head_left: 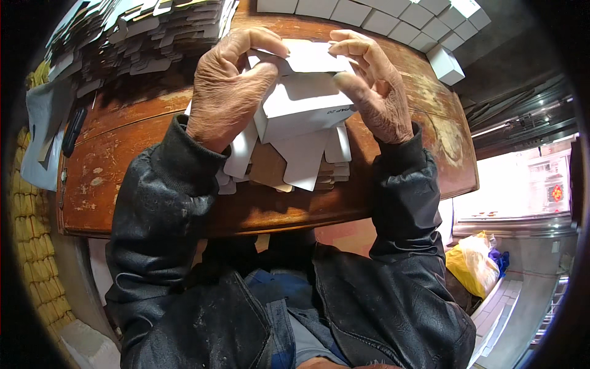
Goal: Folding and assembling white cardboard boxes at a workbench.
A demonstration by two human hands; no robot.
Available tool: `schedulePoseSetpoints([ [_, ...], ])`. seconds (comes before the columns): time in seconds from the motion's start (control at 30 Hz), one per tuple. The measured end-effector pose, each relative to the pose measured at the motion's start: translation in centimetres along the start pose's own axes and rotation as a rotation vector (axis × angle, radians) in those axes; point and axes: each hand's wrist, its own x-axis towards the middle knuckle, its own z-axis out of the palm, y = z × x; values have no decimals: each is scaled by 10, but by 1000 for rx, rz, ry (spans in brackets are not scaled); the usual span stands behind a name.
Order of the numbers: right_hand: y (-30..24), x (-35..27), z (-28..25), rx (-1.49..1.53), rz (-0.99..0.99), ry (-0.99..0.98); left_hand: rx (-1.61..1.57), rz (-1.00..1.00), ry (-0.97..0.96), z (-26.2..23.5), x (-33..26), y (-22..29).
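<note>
A small white cardboard box (301, 120) stands on a stack of flat box blanks (301, 161) at the middle of the wooden table. Its top flap (316, 58) is raised, with a dark gap beneath it. My left hand (236, 83) grips the flap's left end between thumb and bent fingers. At the flap's right end, my right hand (378, 86) has its fingertips on the far edge and its thumb at the near side. The box's inside is mostly hidden by the flap.
Rows of finished white boxes (381, 21) line the far right of the wooden table (147, 135), with one box (445, 65) near its edge. Piled flat blanks (141, 46) fill the far left. A black-handled cutter (74, 131) lies at the left edge, beside a grey cloth (46, 120).
</note>
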Motion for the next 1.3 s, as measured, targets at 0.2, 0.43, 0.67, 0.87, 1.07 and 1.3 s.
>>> schedulePoseSetpoints([
  [0.2, -11, -1, 5, 157, 132, -15, 18, -18, -85, -2, -1, 1],
  [0.43, -12, 0, 3, 245, 314, -60, 72, 32, -104, 0, 0, 3],
  [0.67, -11, 11, -3, 108, 334, -206, 107, -49, -174, -2, 3, 5],
  [0.87, -2, 24, -7, -162, 248, -268, 86, -64, -161, -4, 6, -2],
  [1.07, -8, 28, -1, -330, 255, -298, 70, -36, -113, -1, 4, 0],
  [1.3, -1, 30, -7, -264, 34, -402, -52, -145, -102, 0, 4, 1],
])
